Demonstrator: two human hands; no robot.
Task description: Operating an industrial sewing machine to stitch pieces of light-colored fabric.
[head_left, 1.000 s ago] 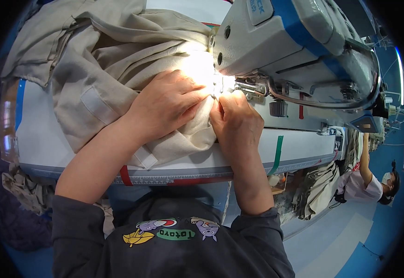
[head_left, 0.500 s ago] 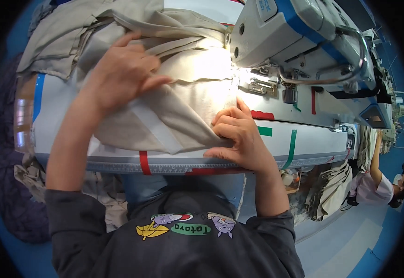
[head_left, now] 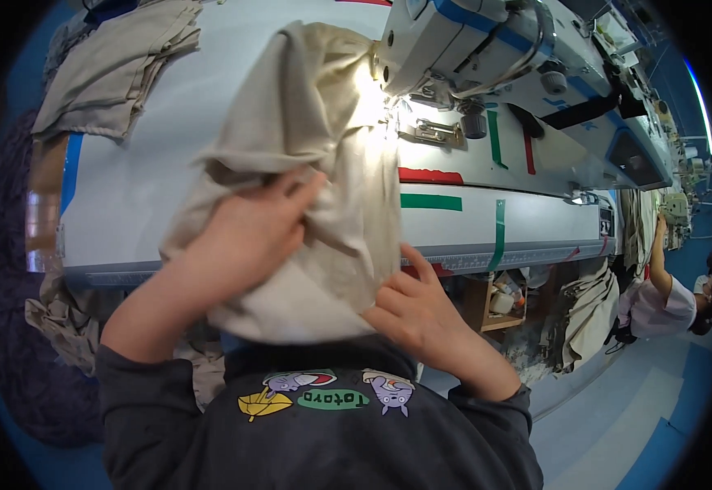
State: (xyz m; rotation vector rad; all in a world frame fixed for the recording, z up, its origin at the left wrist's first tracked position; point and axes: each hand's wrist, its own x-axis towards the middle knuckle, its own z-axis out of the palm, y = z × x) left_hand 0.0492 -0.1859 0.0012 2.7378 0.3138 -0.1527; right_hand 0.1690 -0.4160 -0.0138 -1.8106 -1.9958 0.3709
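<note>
Cloth: soft, light beige cotton garment piece (head_left: 307,163), limp, drapes over the white sewing table's (head_left: 127,196) near edge.
Left hand (head_left: 245,237): clamped on a bunched fold.
Right hand (head_left: 409,306): fingers pinching the lower hem.
Hold: best by folds or hem.

The fabric piece (head_left: 307,163) drapes over the table (head_left: 135,188) front edge. The sewing machine (head_left: 503,57) stands behind and right of it. A folded stack (head_left: 111,73) lies at rear left.
</note>
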